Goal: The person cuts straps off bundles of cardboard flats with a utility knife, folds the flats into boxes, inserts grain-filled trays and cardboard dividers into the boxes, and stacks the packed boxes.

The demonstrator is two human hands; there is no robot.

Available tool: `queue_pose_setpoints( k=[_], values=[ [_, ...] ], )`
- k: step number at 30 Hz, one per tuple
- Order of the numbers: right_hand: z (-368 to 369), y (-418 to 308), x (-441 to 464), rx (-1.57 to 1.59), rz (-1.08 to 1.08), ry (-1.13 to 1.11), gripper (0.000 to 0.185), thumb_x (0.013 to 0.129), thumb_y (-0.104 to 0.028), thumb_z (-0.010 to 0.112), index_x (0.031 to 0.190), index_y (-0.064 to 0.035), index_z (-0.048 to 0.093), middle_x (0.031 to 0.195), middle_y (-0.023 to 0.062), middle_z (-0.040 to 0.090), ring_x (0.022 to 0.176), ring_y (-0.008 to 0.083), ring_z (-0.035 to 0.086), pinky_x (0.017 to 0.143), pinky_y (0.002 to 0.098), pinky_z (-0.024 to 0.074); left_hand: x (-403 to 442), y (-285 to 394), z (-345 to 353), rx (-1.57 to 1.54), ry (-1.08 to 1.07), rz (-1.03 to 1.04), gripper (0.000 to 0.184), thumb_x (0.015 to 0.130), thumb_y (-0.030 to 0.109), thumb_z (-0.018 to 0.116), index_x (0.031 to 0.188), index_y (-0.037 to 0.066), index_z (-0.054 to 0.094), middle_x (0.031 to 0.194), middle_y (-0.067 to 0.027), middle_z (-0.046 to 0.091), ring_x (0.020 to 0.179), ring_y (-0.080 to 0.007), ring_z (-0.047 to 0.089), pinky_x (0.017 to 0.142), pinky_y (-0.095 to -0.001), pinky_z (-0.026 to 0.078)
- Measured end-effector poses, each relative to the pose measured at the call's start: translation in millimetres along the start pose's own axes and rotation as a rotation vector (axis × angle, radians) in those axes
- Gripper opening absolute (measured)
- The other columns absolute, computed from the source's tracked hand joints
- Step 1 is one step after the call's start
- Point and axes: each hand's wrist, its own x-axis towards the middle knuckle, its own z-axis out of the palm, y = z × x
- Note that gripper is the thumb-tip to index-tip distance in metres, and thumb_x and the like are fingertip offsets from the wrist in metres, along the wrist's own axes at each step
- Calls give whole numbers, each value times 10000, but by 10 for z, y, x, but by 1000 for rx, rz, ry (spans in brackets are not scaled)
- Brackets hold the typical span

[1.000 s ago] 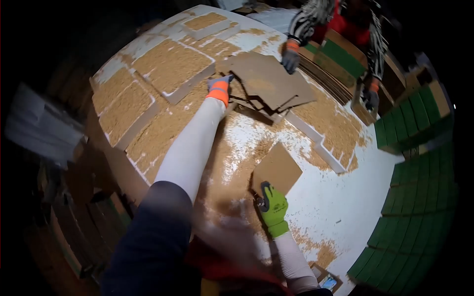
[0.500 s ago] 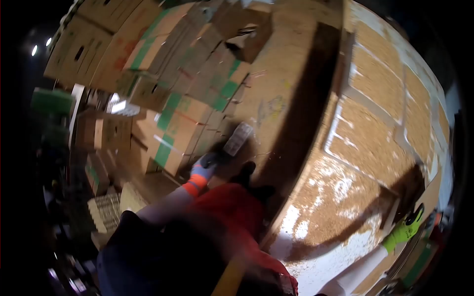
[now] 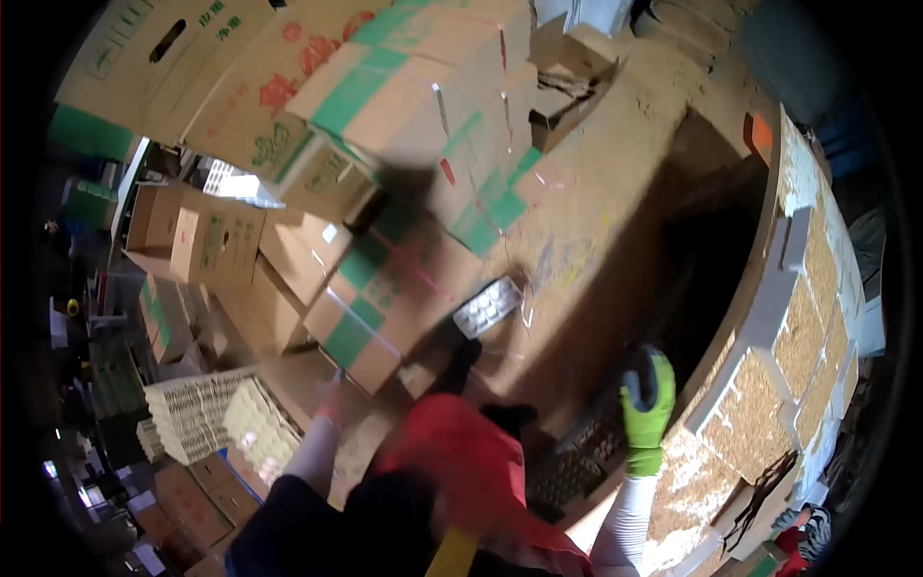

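Green-gloved right hand [image 3: 648,399]: nothing visible in it; part open, fingers loosely bent, thumb apart.
Left hand [image 3: 332,396]: motion blur; can't tell how far open or whether it holds anything.
Green-taped carton [image 3: 370,313]: just beyond left hand; contact can't be confirmed.
Pulp egg trays [image 3: 192,418]: stacked left of left hand, slightly below it in view.
Surface [image 3: 797,173]: right of right hand, tan granular bedding [image 3: 745,409] and white dividers on it.
Knock risk: right hand could clip the surface edge if the body turns right; clearance looks small.
Stack risk: pulp trays could tip if left forearm swings outward into them.
Trip risk: white compartmented tray [image 3: 488,308] on the floor between the hands, right by a dark shoe [image 3: 466,354]; a forward step could crush it or slip.
Right arm pose: forearm roughly upright in view, fingers pointing away from body.
Left arm pose: reaching forward, wrist smeared.
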Motion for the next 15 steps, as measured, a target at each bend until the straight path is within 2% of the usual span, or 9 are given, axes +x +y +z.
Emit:
queue_pose_setpoints(
  k=[1,2,4,7,8,9,10,13,15],
  values=[
    [250,-261,76,143,50,-7,469,782,-33,667,1235,-12,546,1244,139,562,1162,306,521,1024,392,391,141,-117,11,-28,18,-74,667,774,408,731,1252,9,491,1128,-138,590,928,-250,559,745,-388,483],
    [468,-357,125,10,-29,-28,456,773,-41,676,1212,-4,560,1214,140,580,1139,305,538,1002,375,405,295,-262,25,-56,39,-147,658,776,410,730,1240,6,497,1112,-137,593,911,-246,558,720,-393,489],
    [780,-574,449,51,-105,-193,418,777,-138,702,1170,-39,596,1129,141,618,1049,325,577,923,383,447,747,-366,121,95,158,124,425,856,311,670,1180,60,558,1022,-100,617,861,-214,556,704,-348,487],
    [1182,-837,1160,368,17,-364,420,773,-153,716,1158,-38,596,1072,144,635,937,308,624,835,370,493,955,1238,149,-362,60,168,400,891,318,623,1215,96,543,1055,-67,614,922,-192,560,743,-317,470],
    [1355,-852,1424,443,82,-385,409,789,-167,714,1158,-36,596,1037,141,642,920,258,635,829,354,493,620,2370,-23,-548,-77,1,428,898,350,601,1258,135,518,1097,-31,596,1020,-176,554,762,-315,463],
    [1552,-829,1723,475,125,-408,418,804,-197,711,1175,-44,593,1030,142,650,938,203,634,834,333,490,941,2583,96,-732,-131,33,465,905,385,574,1312,180,485,1207,-5,555,1133,-192,520,837,-375,464],
    [1754,-776,2015,518,100,-396,449,811,-226,709,1205,-49,584,1055,135,660,969,173,629,855,316,482,897,3278,58,-764,-223,-35,485,907,414,558,1335,201,470,1312,1,503,1173,-212,502,925,-396,442],
    [2060,-972,2694,529,118,-327,402,837,-188,686,1203,-46,600,1112,67,667,982,124,602,878,279,470,830,4318,76,-1106,-558,-5,539,939,355,548,1398,117,395,1368,-55,455,1246,-212,437,973,-397,421],
    [2300,-1003,2505,565,244,-372,363,851,-144,677,1188,-27,611,1112,26,670,968,81,582,869,261,472,731,4439,37,-1028,-550,114,538,958,345,508,1410,82,382,1387,-58,448,1264,-207,423,1017,-363,364]
  ],
)
